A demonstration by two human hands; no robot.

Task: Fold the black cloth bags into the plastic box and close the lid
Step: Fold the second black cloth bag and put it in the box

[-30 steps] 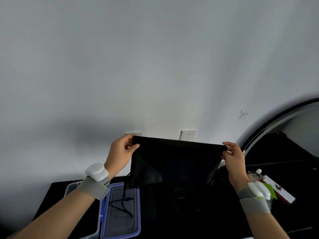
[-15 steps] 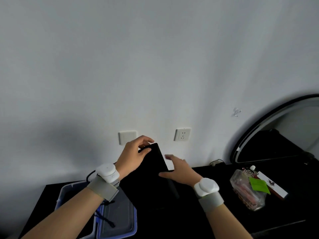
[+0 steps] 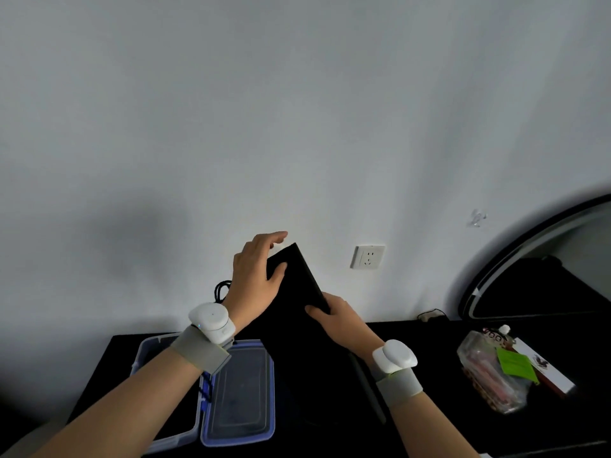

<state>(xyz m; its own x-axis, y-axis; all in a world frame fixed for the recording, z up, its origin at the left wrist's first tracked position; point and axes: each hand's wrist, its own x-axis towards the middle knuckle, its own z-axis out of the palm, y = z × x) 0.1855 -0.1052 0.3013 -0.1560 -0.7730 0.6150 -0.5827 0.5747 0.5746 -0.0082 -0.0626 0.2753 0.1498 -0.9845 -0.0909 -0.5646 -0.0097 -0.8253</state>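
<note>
A black cloth bag (image 3: 296,294), folded into a narrower panel, is held up above the black table (image 3: 429,342). My left hand (image 3: 256,276) grips its upper left corner, thumb on the front and fingers behind. My right hand (image 3: 340,322) holds the bag's right edge lower down, fingers curled round it. The clear plastic box (image 3: 148,352) sits at the lower left, partly hidden by my left forearm. Its blue-rimmed lid (image 3: 239,391) lies flat beside it on the right. A black cord (image 3: 220,290) loops out behind my left wrist.
A clear packet of snacks with a green note (image 3: 496,371) lies at the right, beside a white and brown box (image 3: 542,368). A wall socket (image 3: 367,256) is behind the bag. A black-framed round mirror (image 3: 535,259) leans at the far right.
The bag was spread wide between both hands; it has been folded in half. My right hand moved left and down onto the folded edge, and the view dropped to show more table.
</note>
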